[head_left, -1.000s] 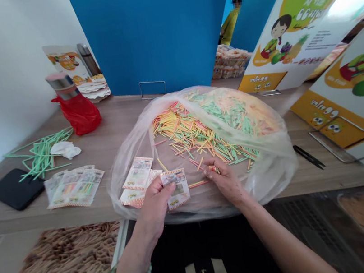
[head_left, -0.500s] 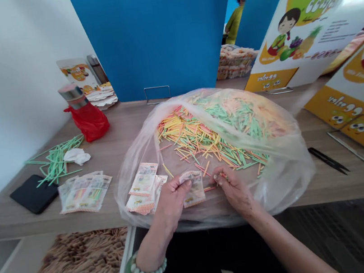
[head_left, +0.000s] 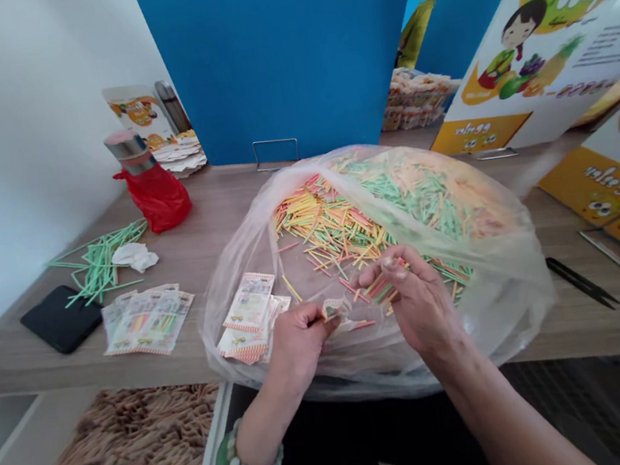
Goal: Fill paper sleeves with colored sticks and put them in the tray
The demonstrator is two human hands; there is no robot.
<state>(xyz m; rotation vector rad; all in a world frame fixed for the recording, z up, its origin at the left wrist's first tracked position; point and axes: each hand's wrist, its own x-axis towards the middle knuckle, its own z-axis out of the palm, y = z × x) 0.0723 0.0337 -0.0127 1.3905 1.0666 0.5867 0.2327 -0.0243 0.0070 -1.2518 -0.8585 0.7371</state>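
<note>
A big clear plastic bag (head_left: 505, 289) lies open on the wooden table (head_left: 215, 223), with a heap of short coloured sticks (head_left: 354, 218) in yellow, green and pink inside. My left hand (head_left: 296, 339) pinches a small printed packet (head_left: 336, 308) at the bag's near edge. My right hand (head_left: 416, 298) is raised just to the right of it, fingers closed on a small bunch of coloured sticks (head_left: 381, 284). A few empty printed packets (head_left: 246, 316) lie in the bag to the left of my left hand.
Filled packets (head_left: 148, 319) lie left of the bag, beside a black phone (head_left: 62, 328), long green straws (head_left: 98, 260) and a crumpled tissue (head_left: 135, 255). A red bag with a flask (head_left: 149, 187) stands behind. Black snips (head_left: 579, 281) and printed boards (head_left: 542, 34) are on the right. A person stands far back.
My right hand has lifted off the bag floor with a bunch of sticks and moved up. The packet in my left hand has turned edge-on, held closer to the right hand.
</note>
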